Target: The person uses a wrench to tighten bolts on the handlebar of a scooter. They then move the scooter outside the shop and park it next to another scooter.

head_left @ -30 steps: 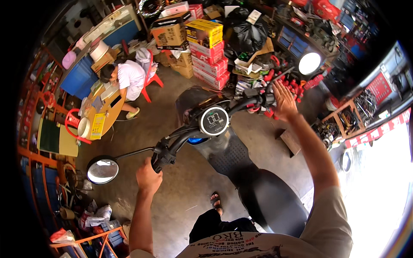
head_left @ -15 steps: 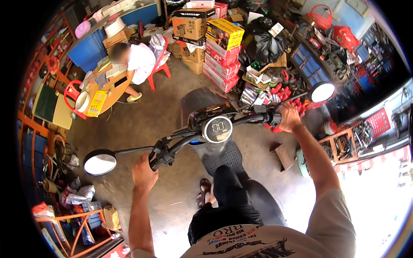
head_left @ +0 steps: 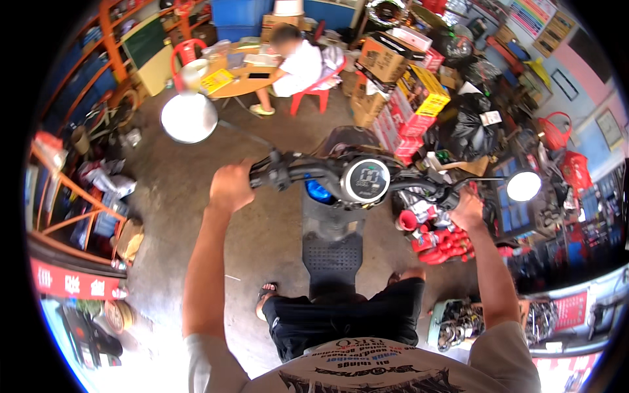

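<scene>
My left hand (head_left: 231,188) is closed around the left handlebar grip of a dark electric scooter. My right hand (head_left: 467,211) wraps the right grip. Between them a round digital display (head_left: 367,181) with a white rim is lit on the handlebar (head_left: 331,175). Round mirrors rise on stalks: the left mirror (head_left: 189,118) and the right mirror (head_left: 523,186). Below the handlebar runs the textured black footboard (head_left: 333,252). My legs are spread to either side, a sandalled foot (head_left: 266,291) on the floor at left. My body hides the seat.
A person in white (head_left: 303,69) sits at a round wooden table (head_left: 246,84) ahead on the left. Stacked cartons (head_left: 419,92) and black bags (head_left: 473,128) stand ahead right. Red items (head_left: 445,245) lie beside the right grip. Orange shelving (head_left: 78,196) lines the left.
I have moved from beside the scooter to astride it, my legs now on both sides. The handlebar has swung from turned left to nearly level. Both hands stay on the grips.
</scene>
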`<state>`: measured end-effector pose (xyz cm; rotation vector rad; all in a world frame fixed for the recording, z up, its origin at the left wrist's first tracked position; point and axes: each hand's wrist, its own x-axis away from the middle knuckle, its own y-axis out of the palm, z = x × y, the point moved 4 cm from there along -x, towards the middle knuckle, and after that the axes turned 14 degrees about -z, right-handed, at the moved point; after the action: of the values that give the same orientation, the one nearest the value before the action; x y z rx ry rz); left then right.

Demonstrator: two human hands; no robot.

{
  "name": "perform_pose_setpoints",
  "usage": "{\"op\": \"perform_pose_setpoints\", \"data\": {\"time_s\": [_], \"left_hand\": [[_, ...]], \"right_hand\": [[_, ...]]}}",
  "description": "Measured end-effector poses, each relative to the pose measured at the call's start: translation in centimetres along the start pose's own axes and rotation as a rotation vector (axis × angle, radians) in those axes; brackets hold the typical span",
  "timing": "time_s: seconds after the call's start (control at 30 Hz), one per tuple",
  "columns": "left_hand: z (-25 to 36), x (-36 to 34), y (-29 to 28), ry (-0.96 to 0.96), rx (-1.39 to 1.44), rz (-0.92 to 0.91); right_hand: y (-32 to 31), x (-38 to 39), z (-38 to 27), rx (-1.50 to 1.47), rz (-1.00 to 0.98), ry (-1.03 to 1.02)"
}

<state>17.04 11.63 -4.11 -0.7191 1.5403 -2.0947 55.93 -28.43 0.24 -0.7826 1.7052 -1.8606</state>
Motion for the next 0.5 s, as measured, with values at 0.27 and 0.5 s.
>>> {"op": "perform_pose_setpoints", "data": {"time_s": [0.27, 0.5], "left_hand": [[8.3, 3.7, -1.1, 0.009, -0.084, 0.101], [11.7, 2.7, -0.2, 0.011, -0.144, 0.199]], "right_hand": [[1.8, 1.1, 5.7, -0.061, -0.204, 0.060], [4.0, 2.2, 10.8, -0.159, -0.110, 0.013]]}}
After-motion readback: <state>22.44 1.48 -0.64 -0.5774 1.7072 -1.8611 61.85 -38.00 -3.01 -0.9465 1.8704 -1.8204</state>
